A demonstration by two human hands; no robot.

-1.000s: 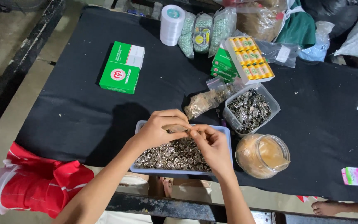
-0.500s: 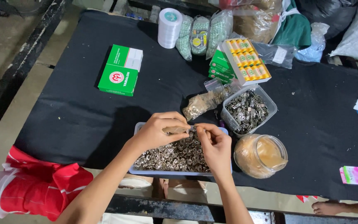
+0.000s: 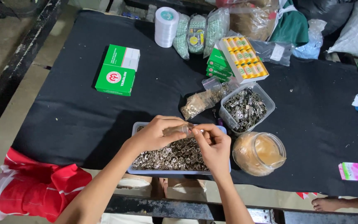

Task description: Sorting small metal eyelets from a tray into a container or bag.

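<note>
My left hand [image 3: 156, 135] was closed around a small clear plastic bag [image 3: 178, 130], and my right hand [image 3: 213, 145] pinched a tiny metal piece [image 3: 201, 131] between thumb and forefinger right at the bag's mouth, both hands hovering over the shallow tray [image 3: 135, 129] heaped with small silvery metal rings [image 3: 175, 155]. I judged the piece light, hard and slick, easy to lose from the fingertips, so a firm pinch across its rim seemed the place to hold it; the bag looked thin and limp and needed holding near its opening. Just right of the tray stood a round jar [image 3: 258, 152] of tan material, and behind it a clear tub [image 3: 245, 108] of darker metal parts with a filled bag [image 3: 199, 103] beside it. A green box [image 3: 118, 70] lay well apart on the black cloth [image 3: 63, 120].
</note>
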